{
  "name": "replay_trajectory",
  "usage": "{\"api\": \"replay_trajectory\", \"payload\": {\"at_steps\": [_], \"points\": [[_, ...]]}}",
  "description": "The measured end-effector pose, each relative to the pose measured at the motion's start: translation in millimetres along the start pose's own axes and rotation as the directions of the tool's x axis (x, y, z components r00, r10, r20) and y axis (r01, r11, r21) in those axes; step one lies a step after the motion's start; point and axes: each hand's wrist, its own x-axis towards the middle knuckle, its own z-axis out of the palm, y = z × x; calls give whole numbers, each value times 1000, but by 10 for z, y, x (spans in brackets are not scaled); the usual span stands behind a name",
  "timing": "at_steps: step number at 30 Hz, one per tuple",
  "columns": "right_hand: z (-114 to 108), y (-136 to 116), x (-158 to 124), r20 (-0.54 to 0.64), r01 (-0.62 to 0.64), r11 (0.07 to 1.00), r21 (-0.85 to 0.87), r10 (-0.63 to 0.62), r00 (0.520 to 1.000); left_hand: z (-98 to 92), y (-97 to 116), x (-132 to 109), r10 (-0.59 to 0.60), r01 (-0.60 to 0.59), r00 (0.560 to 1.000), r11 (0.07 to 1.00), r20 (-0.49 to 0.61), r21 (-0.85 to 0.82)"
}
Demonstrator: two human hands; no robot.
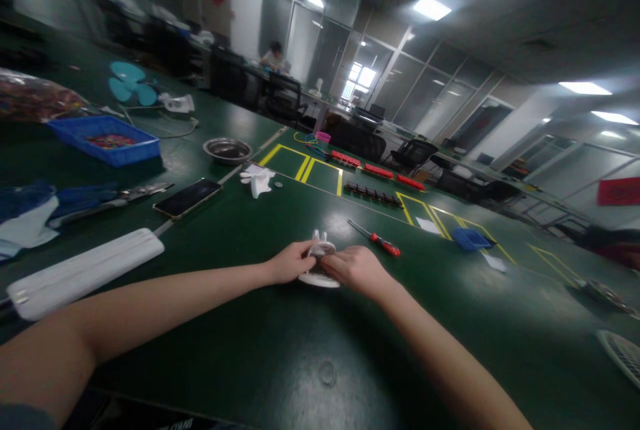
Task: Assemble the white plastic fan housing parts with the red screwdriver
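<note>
Between my hands, on the green table (280,350), stands a white plastic part (320,280) with a flat rounded base, a ring-like opening and two short prongs on top. My left hand (291,262) grips its left side, thumb at the opening. The fingers of my right hand (356,267) are bunched together at the opening from the right; whatever they pinch is hidden. Just beyond my right hand lies a screwdriver (384,243) with a red handle, its shaft pointing away to the left.
To the left are a white power strip (90,270), a phone (189,198), a metal bowl (227,150), a blue tray (113,150) of small colourful pieces and blue fan blades (131,83). A white bracket-like piece (258,180), a black strip (373,194) and red strips (379,171) lie ahead.
</note>
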Motion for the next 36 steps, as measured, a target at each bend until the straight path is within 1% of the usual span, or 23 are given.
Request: {"api": "replay_trajectory", "payload": {"at_steps": [3,6,13,15,18,20,22,26,29,32,34,36], "points": [[5,8,30,16,-9,1000,-3,9,1000,4,16,-5,20,-20,1000,1000,-12,-7],[4,-1,55,9,-40,999,3,40,999,2,48,-11,28,-28,999,999,-18,-15],[44,-61,39,-21,-211,975,-62,210,977,11,60,-16,31,-31,999,999,-19,9],[47,-80,25,-14,-294,954,-59,294,956,15,56,-22,28,-28,999,999,-17,15],[48,-107,10,14,-431,900,-58,433,901,20,55,-31,6,-6,1000,1000,-20,8],[58,-119,4,30,-489,871,-50,491,871,23,57,-35,6,-6,1000,1000,-22,-3],[76,-124,1,34,-513,858,-40,514,857,25,58,-36,10,-10,1000,1000,-16,-7],[99,-128,8,30,-514,857,-43,516,856,29,41,-33,-7,7,1000,1000,-31,3],[84,-135,21,38,-524,851,-43,526,850,30,3,-21,4,-3,999,1000,-43,2],[72,-135,19,50,-553,833,18,552,832,28,-38,-2,0,0,1000,1000,-20,-14],[86,-128,4,59,-577,809,109,575,816,26,-49,7,-14,14,1000,999,4,-30],[117,-121,-15,69,-603,766,223,605,793,27,-40,6,-15,16,1000,999,20,-36]]}}
